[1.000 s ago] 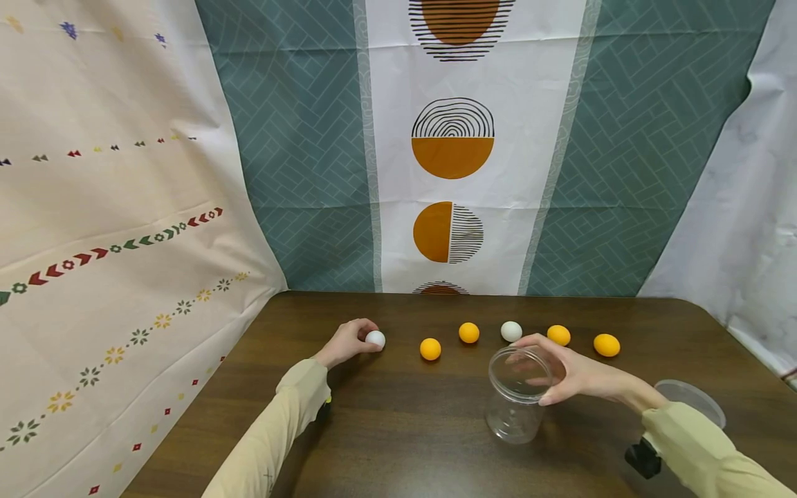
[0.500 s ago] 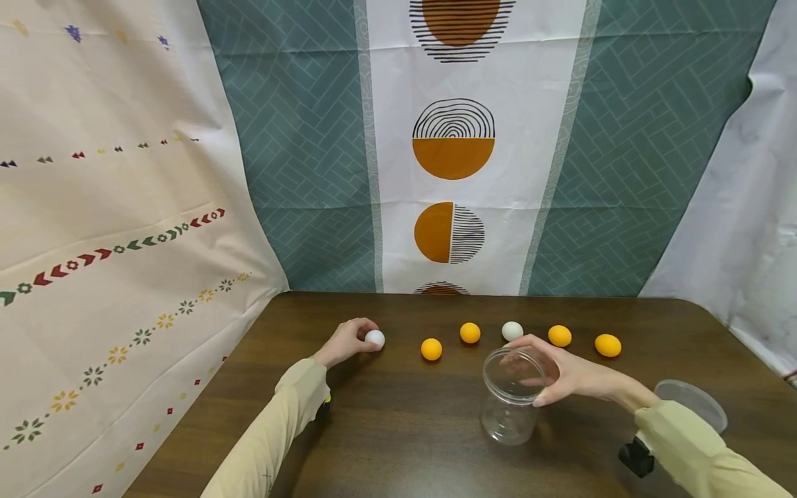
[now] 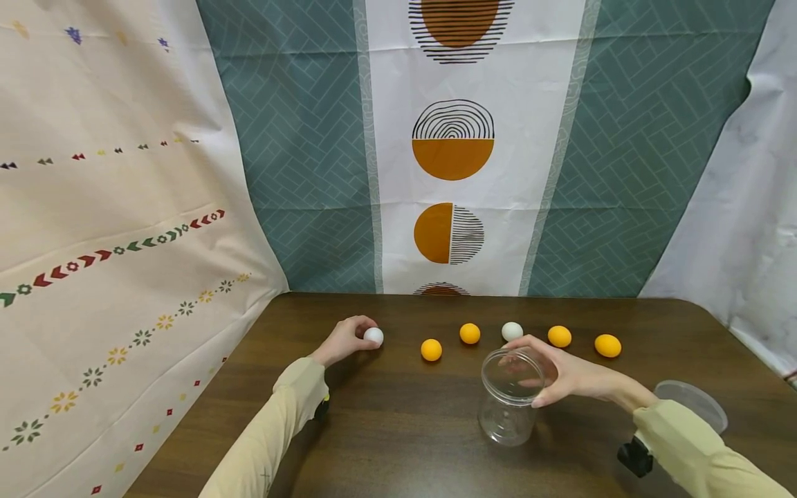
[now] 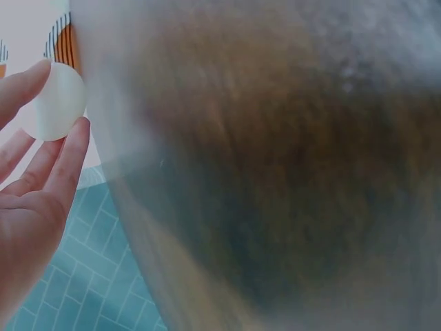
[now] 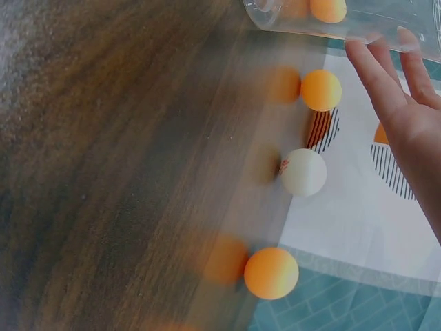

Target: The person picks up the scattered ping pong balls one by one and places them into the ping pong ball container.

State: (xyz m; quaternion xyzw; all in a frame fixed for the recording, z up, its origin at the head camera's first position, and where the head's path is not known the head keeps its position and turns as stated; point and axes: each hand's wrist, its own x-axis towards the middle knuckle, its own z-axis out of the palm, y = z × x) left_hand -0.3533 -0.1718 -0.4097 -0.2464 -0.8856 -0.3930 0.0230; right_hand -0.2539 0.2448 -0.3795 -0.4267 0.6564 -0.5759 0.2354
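Note:
My left hand (image 3: 341, 341) pinches a white ping-pong ball (image 3: 373, 337) between thumb and fingers at the back left of the table. In the left wrist view, that ball (image 4: 63, 103) sits at the fingertips. A clear plastic jar (image 3: 506, 423) without its lid stands in front of my right hand (image 3: 571, 372). The thumb and fingers of this hand hold the jar around its rim. In the right wrist view, the fingers (image 5: 372, 72) lie against the clear wall of the jar (image 5: 386, 19).
Several orange ping-pong balls (image 3: 431, 350) and another white ball (image 3: 512, 332) lie in a loose row toward the back of the brown table (image 3: 398, 429). A clear round lid (image 3: 692, 404) lies at the right, partly behind the right sleeve. Patterned cloths (image 3: 299, 173) hang behind the table.
The jar and my right hand have shifted slightly left since a second ago. My left hand stays nearly still, pinching the white ball.

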